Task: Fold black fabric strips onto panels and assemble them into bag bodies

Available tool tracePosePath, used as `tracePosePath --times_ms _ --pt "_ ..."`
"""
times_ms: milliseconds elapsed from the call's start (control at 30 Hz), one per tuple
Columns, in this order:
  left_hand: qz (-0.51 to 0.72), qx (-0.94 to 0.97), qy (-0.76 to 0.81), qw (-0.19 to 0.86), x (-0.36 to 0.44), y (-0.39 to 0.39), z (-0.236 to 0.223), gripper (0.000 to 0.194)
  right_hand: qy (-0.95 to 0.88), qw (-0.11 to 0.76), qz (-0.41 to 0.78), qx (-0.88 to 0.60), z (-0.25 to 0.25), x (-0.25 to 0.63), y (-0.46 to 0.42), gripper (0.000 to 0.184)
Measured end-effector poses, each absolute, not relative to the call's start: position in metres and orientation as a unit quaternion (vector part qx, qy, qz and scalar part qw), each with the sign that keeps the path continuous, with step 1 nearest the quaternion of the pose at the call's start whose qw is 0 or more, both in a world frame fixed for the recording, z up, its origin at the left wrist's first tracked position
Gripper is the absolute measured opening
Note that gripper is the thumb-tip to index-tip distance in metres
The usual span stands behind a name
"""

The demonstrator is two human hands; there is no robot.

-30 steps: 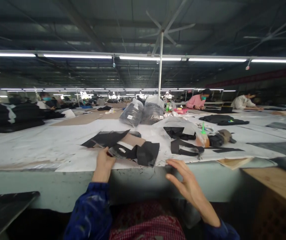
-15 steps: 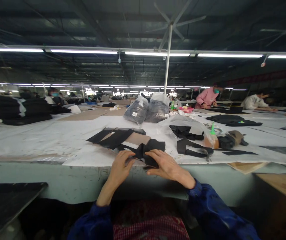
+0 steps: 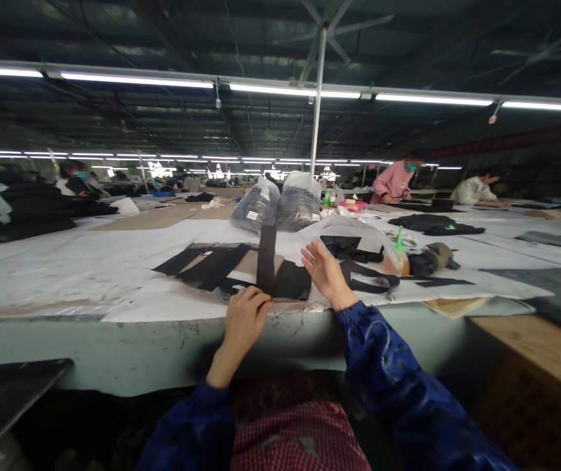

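Note:
My left hand [image 3: 244, 318] is pinched on the near edge of a black fabric piece [image 3: 280, 276] at the front of the white-covered table [image 3: 65, 275]. A narrow flap of that fabric stands upright above it. My right hand [image 3: 323, 269] hovers open just right of the flap, fingers stretched out, holding nothing. More black cut pieces [image 3: 206, 261] lie flat to the left. Black straps [image 3: 366, 281] lie to the right, beside a clear plastic bag [image 3: 354, 235].
Two filled plastic bags [image 3: 280, 203] stand behind the pieces. A green-capped bottle [image 3: 399, 252] and dark bundle [image 3: 432, 258] lie at right. Stacked dark cloth [image 3: 20, 209] sits far left. Other people work at far tables. A wooden surface [image 3: 530, 340] is at near right.
Both hands met on the black fabric at the table edge. Since then the right hand has lifted away and opened, and a strip of the fabric has come upright. The left hand stays on it.

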State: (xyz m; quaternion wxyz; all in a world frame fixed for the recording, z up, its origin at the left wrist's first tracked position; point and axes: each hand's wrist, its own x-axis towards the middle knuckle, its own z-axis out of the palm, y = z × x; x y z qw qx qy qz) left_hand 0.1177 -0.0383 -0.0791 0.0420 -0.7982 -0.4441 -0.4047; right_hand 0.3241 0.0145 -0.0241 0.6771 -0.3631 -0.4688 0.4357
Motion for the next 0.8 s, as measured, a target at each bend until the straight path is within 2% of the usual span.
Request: tracePosePath --times_ms 33,100,267,400,567,667,733,800 --pt "-0.393 -0.8 -0.451 0.056 0.127 -0.04 -0.077 0.017 -0.456 0.694 0.405 -0.382 -0.024 0.332 0.013 0.041" --pt "-0.366 -0.81 -0.451 0.084 0.143 -0.044 -0.074 0.018 -0.515 0.664 0.343 -0.419 -0.026 0.35 0.002 0.04" --pt "-0.368 -0.818 -0.431 0.101 0.157 -0.049 -0.077 0.021 -0.745 0.458 0.218 -0.434 -0.034 0.381 -0.045 0.032" --pt "-0.362 -0.823 -0.427 0.095 0.152 -0.046 -0.078 0.03 -0.837 0.365 0.101 -0.395 -0.039 0.382 -0.059 0.028" --pt "-0.353 -0.854 -0.372 0.091 0.161 -0.037 -0.07 0.016 -0.87 0.308 0.013 -0.385 -0.04 0.375 -0.053 0.027" --pt "-0.322 -0.875 -0.36 0.042 0.169 -0.03 -0.065 0.019 -0.859 0.304 0.055 -0.409 -0.04 0.382 -0.047 0.027" --pt "-0.323 -0.868 -0.378 -0.008 0.172 -0.026 -0.062 0.011 -0.833 0.314 0.169 -0.423 -0.039 0.391 -0.042 0.026" --pt "-0.342 -0.85 -0.397 -0.056 0.173 -0.024 -0.06 0.02 -0.786 0.341 0.295 -0.423 -0.038 0.401 -0.038 0.032"
